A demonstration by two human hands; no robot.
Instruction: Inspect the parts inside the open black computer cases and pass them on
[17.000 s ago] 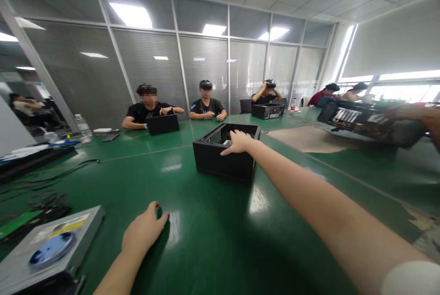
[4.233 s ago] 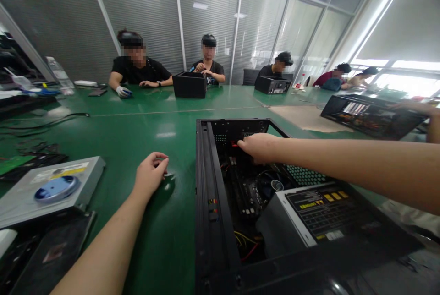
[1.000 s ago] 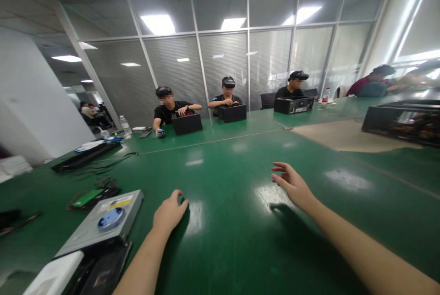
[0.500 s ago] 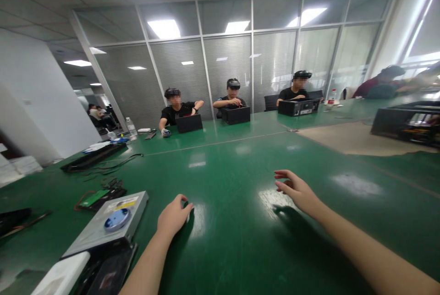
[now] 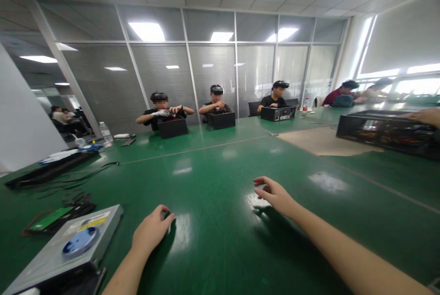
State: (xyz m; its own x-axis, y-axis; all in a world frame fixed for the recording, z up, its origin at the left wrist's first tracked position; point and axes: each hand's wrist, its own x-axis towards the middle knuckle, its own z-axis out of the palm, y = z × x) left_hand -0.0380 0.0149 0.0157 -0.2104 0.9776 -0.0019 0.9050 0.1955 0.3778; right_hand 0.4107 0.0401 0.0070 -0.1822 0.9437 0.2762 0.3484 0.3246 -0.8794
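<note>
My left hand [image 5: 151, 228] rests on the green table [image 5: 213, 221] with its fingers loosely curved and the thumb apart. I see nothing held in it, though its palm side is hidden. To its left lies a silver optical drive [image 5: 103, 235] with a round blue lid-like disc [image 5: 80, 241] on top. My right hand [image 5: 273, 194] hovers low above the table, and its shadow falls just below. Its fingers are bent and spread from the thumb, with nothing between them.
Left of the drive are a green circuit board [image 5: 51, 219] and a long black panel [image 5: 51, 169] with cables. An open black computer case [image 5: 378, 130] stands at right, near another person's hand [image 5: 426, 116]. Across the table, co-workers handle black cases [image 5: 173, 128].
My view has turned right, so things appear farther left. Both my hands keep their poses. The left co-worker's gloved hand has risen from the table to the case. Another person's hand now shows at right.
</note>
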